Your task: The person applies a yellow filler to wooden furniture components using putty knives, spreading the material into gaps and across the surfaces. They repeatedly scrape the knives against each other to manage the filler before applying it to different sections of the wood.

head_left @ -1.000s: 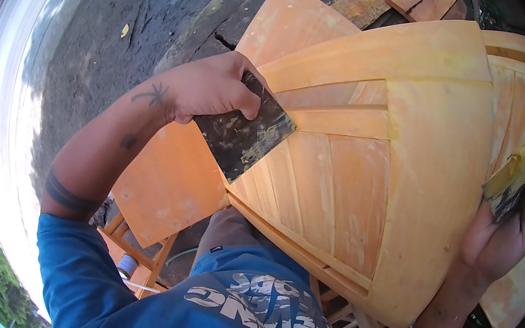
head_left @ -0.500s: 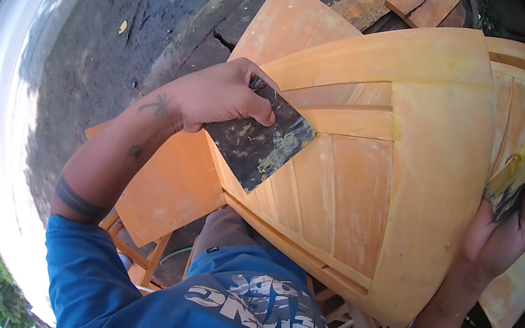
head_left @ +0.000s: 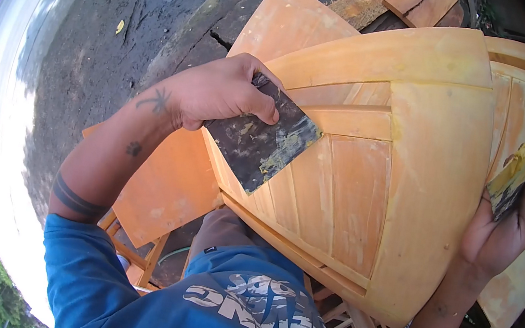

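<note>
My left hand point(head_left: 232, 92) is closed on a square dark putty spreader point(head_left: 262, 139), its thumb pressed flat on the upper face. Pale yellow smears mark the spreader, which overlaps the near side of a wooden panel door point(head_left: 434, 178) in this view. The door has a broad frame and recessed slats, with whitish and yellow patches along the joints. At the right, my right hand point(head_left: 495, 242) grips a dark plate point(head_left: 508, 202) coated with yellow putty point(head_left: 516, 172), close beside the door's edge.
An orange board point(head_left: 164, 188) lies at the left, above a wooden stand point(head_left: 147, 261). Another board point(head_left: 296, 24) sticks out past the far side. Wood offcuts point(head_left: 420, 3) lie at the top. A second panelled piece point(head_left: 520, 123) is at the right. Dark pavement point(head_left: 118, 61) extends left.
My left hand and the spreader have shifted very slightly to the right. My right hand keeps the putty-coated plate in nearly the same place.
</note>
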`<state>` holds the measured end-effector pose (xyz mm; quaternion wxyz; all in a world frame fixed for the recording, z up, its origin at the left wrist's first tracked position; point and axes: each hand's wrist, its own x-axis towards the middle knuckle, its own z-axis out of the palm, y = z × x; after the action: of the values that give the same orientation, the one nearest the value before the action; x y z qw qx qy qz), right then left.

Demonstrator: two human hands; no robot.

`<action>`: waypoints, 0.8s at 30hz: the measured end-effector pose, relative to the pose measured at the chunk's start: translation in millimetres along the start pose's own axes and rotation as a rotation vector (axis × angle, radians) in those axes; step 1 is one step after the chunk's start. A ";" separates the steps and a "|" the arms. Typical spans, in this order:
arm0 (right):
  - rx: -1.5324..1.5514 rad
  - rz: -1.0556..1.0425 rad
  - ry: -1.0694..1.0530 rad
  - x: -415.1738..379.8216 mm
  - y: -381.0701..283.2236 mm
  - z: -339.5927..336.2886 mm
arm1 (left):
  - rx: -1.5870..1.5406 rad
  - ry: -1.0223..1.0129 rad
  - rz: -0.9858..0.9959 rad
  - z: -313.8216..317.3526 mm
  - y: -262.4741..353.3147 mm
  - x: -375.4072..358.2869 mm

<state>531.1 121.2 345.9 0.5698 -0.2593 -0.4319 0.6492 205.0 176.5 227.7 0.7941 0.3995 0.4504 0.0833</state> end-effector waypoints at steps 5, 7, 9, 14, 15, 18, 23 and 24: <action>-0.002 0.014 -0.024 1.0 -0.5 -0.1 | 0.005 0.007 0.010 -1.4 -4.1 2.6; -0.003 0.019 -0.041 1.2 -0.8 -0.4 | -0.019 0.005 -0.023 -0.3 1.4 -1.4; -0.008 0.017 -0.056 0.9 -1.0 -1.0 | -0.039 0.001 -0.028 0.5 2.7 -2.0; 0.027 0.047 -0.076 3.2 -1.5 -0.3 | 0.018 -0.014 0.020 -1.7 -1.5 2.0; 0.035 0.055 -0.077 3.8 -1.6 0.2 | 0.078 0.017 0.037 -0.6 -1.3 1.7; 0.038 0.064 -0.065 4.3 -2.3 1.2 | 0.215 0.080 0.069 3.4 0.0 1.2; -0.200 -0.054 0.334 2.0 -5.1 6.8 | 0.334 0.128 0.054 2.7 -0.7 1.1; -0.252 -0.085 0.425 1.9 -5.1 9.7 | 0.337 0.144 0.055 1.9 -3.4 1.8</action>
<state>525.3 120.3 355.3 0.6378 -0.4405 -0.3905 0.4967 206.7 174.1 224.7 0.6789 0.5321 0.5027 0.0570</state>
